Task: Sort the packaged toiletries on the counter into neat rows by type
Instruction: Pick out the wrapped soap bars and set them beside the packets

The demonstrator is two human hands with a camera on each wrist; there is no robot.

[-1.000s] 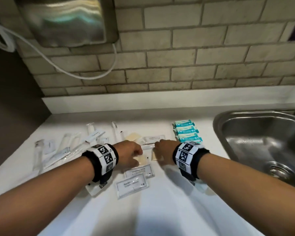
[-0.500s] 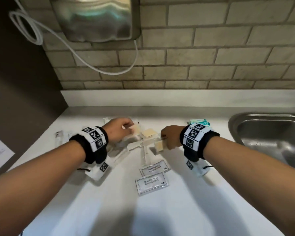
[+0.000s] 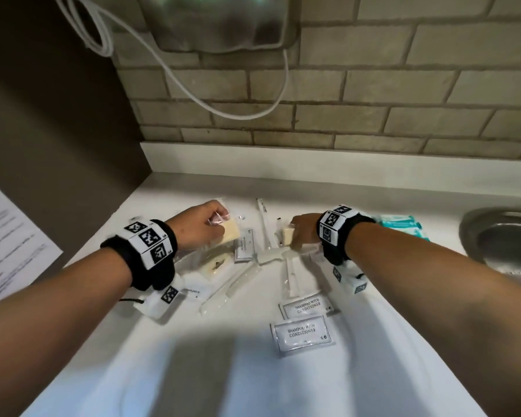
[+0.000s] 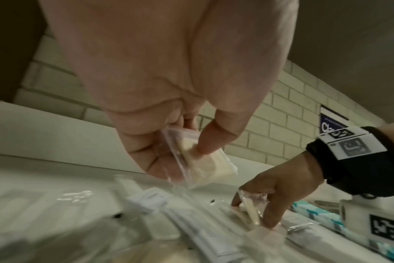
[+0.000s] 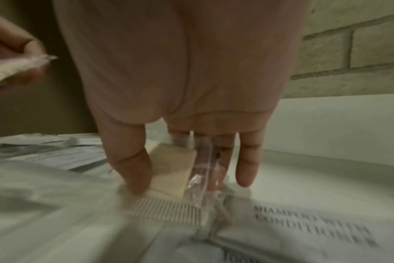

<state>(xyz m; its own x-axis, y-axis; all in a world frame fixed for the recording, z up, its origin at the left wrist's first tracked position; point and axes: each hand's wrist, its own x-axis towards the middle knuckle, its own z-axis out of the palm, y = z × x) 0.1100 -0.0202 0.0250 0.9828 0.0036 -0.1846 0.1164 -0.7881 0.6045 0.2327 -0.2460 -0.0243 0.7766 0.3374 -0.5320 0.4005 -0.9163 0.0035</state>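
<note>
Packaged toiletries lie scattered on a white counter [image 3: 193, 371]. My left hand [image 3: 203, 225] pinches a cream soap bar in a clear wrapper [image 3: 230, 231] [image 4: 205, 164], lifted above the pile. My right hand [image 3: 301, 233] grips a second wrapped soap bar [image 3: 288, 234] [image 5: 171, 175] on edge, touching the counter beside a wrapped comb [image 5: 169, 211]. Two "Shampoo with conditioner" sachets [image 3: 303, 334] lie near the front. A third sachet [image 3: 244, 245] lies between my hands. Long wrapped toothbrush packets [image 3: 232, 285] lie in the middle. Teal packets [image 3: 402, 225] are stacked behind my right wrist.
A steel sink [image 3: 506, 239] lies at the right. A brick wall [image 3: 343, 94] with a metal dryer [image 3: 220, 22] and white cable [image 3: 193, 94] rises behind the counter. A dark wall with a paper notice [image 3: 9, 242] bounds the left side.
Both hands lifted soap bars from the pile. My left hand carried its bar left and farther back. The view swung left, putting the sink at the edge.
</note>
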